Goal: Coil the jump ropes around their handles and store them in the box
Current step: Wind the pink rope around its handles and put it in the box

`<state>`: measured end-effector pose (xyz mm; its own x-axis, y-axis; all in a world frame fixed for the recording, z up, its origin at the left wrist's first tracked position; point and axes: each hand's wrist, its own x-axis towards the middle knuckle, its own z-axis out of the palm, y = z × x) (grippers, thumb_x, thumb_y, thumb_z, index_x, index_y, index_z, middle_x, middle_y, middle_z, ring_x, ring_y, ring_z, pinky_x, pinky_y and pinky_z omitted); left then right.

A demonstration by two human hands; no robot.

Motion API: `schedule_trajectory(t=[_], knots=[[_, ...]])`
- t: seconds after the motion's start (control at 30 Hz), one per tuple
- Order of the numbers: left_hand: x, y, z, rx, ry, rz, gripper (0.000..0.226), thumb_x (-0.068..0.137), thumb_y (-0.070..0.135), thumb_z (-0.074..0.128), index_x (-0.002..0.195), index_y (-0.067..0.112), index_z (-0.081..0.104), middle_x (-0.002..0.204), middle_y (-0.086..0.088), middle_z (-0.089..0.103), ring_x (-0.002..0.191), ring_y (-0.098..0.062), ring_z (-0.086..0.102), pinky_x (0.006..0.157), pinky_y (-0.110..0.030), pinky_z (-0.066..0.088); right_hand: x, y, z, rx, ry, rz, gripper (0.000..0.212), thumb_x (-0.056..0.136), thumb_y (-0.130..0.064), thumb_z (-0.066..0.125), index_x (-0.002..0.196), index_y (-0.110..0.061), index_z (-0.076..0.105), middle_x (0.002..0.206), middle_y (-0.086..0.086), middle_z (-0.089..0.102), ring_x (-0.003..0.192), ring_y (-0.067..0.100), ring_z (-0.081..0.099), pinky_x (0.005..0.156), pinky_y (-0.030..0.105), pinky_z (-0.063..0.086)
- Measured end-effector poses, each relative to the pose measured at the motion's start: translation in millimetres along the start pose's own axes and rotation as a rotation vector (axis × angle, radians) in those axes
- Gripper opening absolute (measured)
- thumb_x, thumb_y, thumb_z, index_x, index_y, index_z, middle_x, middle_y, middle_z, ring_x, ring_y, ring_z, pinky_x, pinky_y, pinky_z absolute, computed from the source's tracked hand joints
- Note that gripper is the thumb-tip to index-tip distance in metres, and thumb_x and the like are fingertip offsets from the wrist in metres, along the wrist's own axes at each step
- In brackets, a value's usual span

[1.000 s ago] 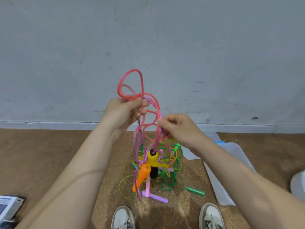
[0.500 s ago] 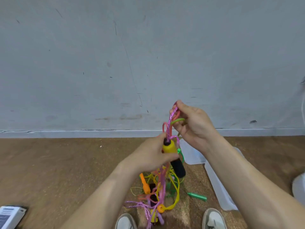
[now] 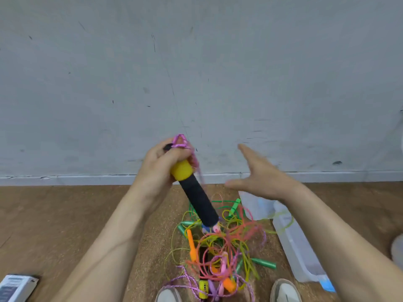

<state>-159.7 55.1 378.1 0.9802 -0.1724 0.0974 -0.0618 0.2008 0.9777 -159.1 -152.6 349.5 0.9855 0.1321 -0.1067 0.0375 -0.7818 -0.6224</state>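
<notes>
Rope tangle [image 3: 218, 247] sprawling over floor ahead of shoes [image 3: 168, 296], blocking straight reach down. Black-and-yellow handle [image 3: 196, 192], gripped by left hand [image 3: 161, 164], slanting down over tangle's middle. Right hand [image 3: 259, 177] hovering spread, apart from handle, with gap lying between them. Clear box [image 3: 298, 253] sitting just right of tangle, yellow-green loop draping over its edge. Bare floor [image 3: 65, 214] stretching left toward small carton [image 3: 15, 288].

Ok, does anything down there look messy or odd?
Yes: the jump ropes lie in one tangled heap on the floor by the shoes, red, green, yellow and pink cords crossing, none coiled, beside the box.
</notes>
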Motion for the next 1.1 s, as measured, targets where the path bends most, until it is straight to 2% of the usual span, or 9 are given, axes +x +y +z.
schedule_trajectory(t=[0.13,0.23,0.33,0.43,0.53,0.63,0.8,0.93,1.1], knots=[[-8.0,11.7,23.3,-0.205,-0.113,-0.058,0.014,0.083,0.020,0.059,0.074,0.010,0.059,0.066,-0.010,0.064,0.054,-0.021,0.062,0.053,-0.029,0.055,-3.6,-26.1,38.0,0.582,-0.455,-0.247,0.034,0.090,-0.003,0.062,0.124,-0.006,0.057,0.114,0.004,0.063,0.102,0.010,0.059,0.089,0.024,0.050],[-0.3,26.6,4.3,-0.431,0.134,0.028,0.021,0.094,0.027,0.047,0.076,0.017,0.051,0.060,0.000,0.060,0.047,-0.012,0.055,0.046,-0.019,0.046,-2.1,-12.3,57.4,0.247,-0.541,-0.140,0.009,0.087,-0.005,0.061,0.080,-0.009,0.065,0.062,-0.005,0.059,0.056,0.002,0.052,0.053,0.012,0.038],[4.7,36.3,-44.2,-0.601,0.383,0.153,0.023,0.096,0.025,0.045,0.073,0.022,0.043,0.051,0.011,0.041,0.043,-0.004,0.038,0.044,-0.015,0.032,3.8,24.9,57.2,-0.275,-0.507,-0.024,0.011,0.084,-0.014,0.060,0.076,-0.012,0.067,0.067,0.003,0.065,0.060,0.012,0.061,0.054,0.022,0.041],[2.2,30.1,-80.0,-0.160,0.538,0.188,0.016,0.090,0.014,0.055,0.074,0.019,0.055,0.046,0.007,0.043,0.039,-0.008,0.038,0.041,-0.017,0.032,8.3,38.4,34.2,-0.222,-0.260,0.041,0.025,0.089,-0.017,0.059,0.064,-0.016,0.064,0.073,0.010,0.069,0.053,0.010,0.062,0.060,0.027,0.050],[-1.3,12.2,-65.9,0.538,0.132,-0.045,0.016,0.088,0.007,0.064,0.097,0.019,0.066,0.048,-0.002,0.058,0.035,-0.012,0.046,0.038,-0.016,0.039,3.5,6.3,13.5,0.484,0.065,-0.049,0.024,0.092,-0.009,0.060,0.071,-0.018,0.067,0.070,0.012,0.070,0.064,0.028,0.066,0.070,0.040,0.058],[-13.7,-20.3,-17.4,0.746,-0.536,-0.370,0.036,0.083,0.019,0.072,0.117,0.021,0.060,0.063,-0.005,0.064,0.045,-0.013,0.052,0.043,-0.021,0.045,-9.4,-39.0,-4.5,1.017,0.153,-0.182,0.017,0.093,0.000,0.054,0.084,-0.008,0.067,0.067,0.008,0.070,0.056,0.019,0.067,0.061,0.027,0.060],[-9.6,-36.2,23.0,0.775,-0.437,-0.025,0.033,0.095,0.032,0.055,0.071,0.011,0.063,0.057,-0.007,0.058,0.050,-0.010,0.052,0.051,-0.025,0.043,-21.2,-62.8,-37.8,1.487,0.153,-0.367,0.014,0.089,-0.012,0.054,0.100,-0.008,0.062,0.082,0.004,0.073,0.068,0.013,0.070,0.068,0.022,0.058],[-8.0,-8.6,24.7,0.252,-0.223,-0.024,0.038,0.093,0.033,0.053,0.061,0.013,0.059,0.048,-0.005,0.055,0.039,-0.013,0.051,0.042,-0.018,0.041,-6.9,-15.4,-7.3,1.181,-0.121,-0.167,0.056,0.077,-0.013,0.070,0.129,-0.026,0.054,0.126,-0.002,0.065,0.114,0.016,0.061,0.096,0.044,0.045],[-5.1,31.3,22.8,-0.459,-0.075,0.145,0.041,0.090,0.030,0.046,0.053,0.017,0.052,0.047,0.002,0.045,0.042,-0.008,0.044,0.042,-0.015,0.035,-2.3,18.8,64.4,0.425,-0.841,0.010,0.022,0.101,-0.017,0.045,0.103,-0.020,0.066,0.111,0.001,0.067,0.103,0.008,0.059,0.083,0.034,0.046]])
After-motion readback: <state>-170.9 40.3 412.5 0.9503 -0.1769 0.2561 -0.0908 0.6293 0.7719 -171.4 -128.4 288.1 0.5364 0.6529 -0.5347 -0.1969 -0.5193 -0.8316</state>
